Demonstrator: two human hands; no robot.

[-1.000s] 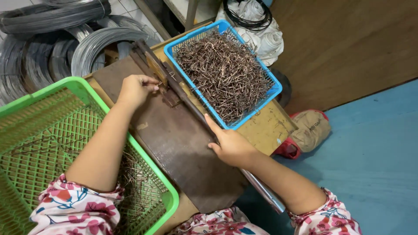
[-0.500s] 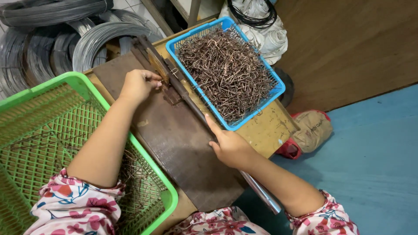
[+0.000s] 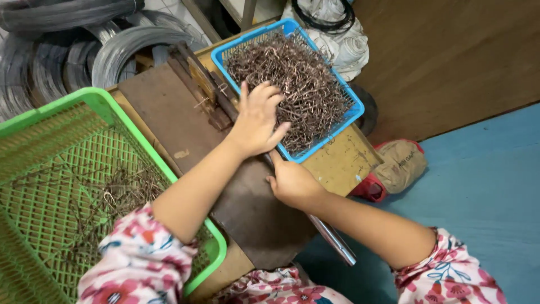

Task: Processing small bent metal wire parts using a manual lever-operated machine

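Note:
A blue basket heaped with bent brown wire pieces stands on a wooden bench. My left hand reaches over the basket's near rim with fingers spread, resting on the wire pieces. Just below it my right hand is closed around a long metal lever bar that runs along the edge of a dark rusty metal plate. A small metal jig sits on that plate, left of the basket.
A green plastic basket holding several straight wire pieces fills the left. Coils of grey wire lie behind the bench. A white bundle with black cable and a tan sack sit on the floor to the right.
My left hand has left the jig on the plate and moved right onto the wire pieces in the blue basket. My right hand has stayed on the lever bar.

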